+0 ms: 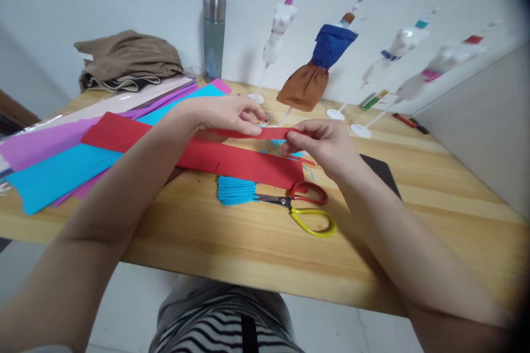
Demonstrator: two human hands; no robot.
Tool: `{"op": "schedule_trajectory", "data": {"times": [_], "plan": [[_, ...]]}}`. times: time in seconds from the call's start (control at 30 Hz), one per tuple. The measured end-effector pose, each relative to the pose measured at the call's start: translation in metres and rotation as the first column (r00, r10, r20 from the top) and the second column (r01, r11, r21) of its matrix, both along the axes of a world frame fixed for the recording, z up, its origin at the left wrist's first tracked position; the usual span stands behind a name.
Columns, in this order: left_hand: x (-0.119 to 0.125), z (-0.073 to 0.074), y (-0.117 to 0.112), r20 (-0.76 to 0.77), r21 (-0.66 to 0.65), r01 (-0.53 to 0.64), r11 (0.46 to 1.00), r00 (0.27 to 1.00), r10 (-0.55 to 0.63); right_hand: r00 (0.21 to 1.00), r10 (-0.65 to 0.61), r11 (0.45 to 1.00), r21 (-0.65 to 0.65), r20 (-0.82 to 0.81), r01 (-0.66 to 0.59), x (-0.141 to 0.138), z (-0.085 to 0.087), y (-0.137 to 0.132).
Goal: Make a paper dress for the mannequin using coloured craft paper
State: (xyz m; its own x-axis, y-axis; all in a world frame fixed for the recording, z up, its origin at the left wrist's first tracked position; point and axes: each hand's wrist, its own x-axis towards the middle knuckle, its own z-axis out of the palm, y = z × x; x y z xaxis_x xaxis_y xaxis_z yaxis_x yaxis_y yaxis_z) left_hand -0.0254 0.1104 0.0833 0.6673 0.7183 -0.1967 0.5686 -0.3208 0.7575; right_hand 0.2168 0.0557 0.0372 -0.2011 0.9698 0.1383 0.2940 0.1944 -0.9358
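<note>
A narrow red crepe paper strip [274, 133] is stretched between my hands above the table. My left hand [229, 113] pinches it at one end with thumb and fingers closed. At the other end, my right hand [323, 140] grips it between thumb and forefinger. Beneath them lies a long folded red crepe paper sheet [244, 161]. A pleated blue paper piece [235, 191] sits in front of that sheet, touching the tips of scissors [284, 201] with one red and one yellow handle. Small blue and red scraps [308, 162] lie near my right hand.
Several white mini mannequins [282, 19] stand along the back, one in a blue top and brown skirt [306, 85]. A flask [214, 36], folded brown cloth [128, 58] and coloured paper sheets [66, 171] are to the left. A dark flat object [380, 174] lies right.
</note>
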Motion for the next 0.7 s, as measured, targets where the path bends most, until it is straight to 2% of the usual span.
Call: {"op": "schedule_trajectory", "data": {"times": [0.17,0.3,0.5,0.6,0.7], "plan": [[0.022,-0.009,-0.012,0.060,0.080,0.004,0.997,0.998,-0.009,0.998,0.048,0.998,-0.043,0.039,-0.046,0.000,0.004,-0.003],[0.028,-0.011,-0.018,0.090,-0.056,-0.011,0.998,0.996,0.016,1.000,0.026,0.998,-0.050,0.018,-0.025,0.003,0.009,-0.003],[0.021,-0.011,-0.014,0.161,-0.154,-0.073,0.985,0.982,0.098,1.000,-0.027,1.000,0.007,-0.004,0.027,0.012,0.015,0.003],[0.021,-0.009,-0.013,0.161,-0.159,-0.064,0.985,0.983,0.090,0.999,-0.051,0.997,0.055,-0.018,0.052,0.015,0.014,0.006],[0.022,-0.009,-0.012,0.157,-0.130,-0.082,0.988,0.982,0.102,0.997,-0.047,0.998,0.037,-0.058,0.049,0.016,0.014,0.008]]}}
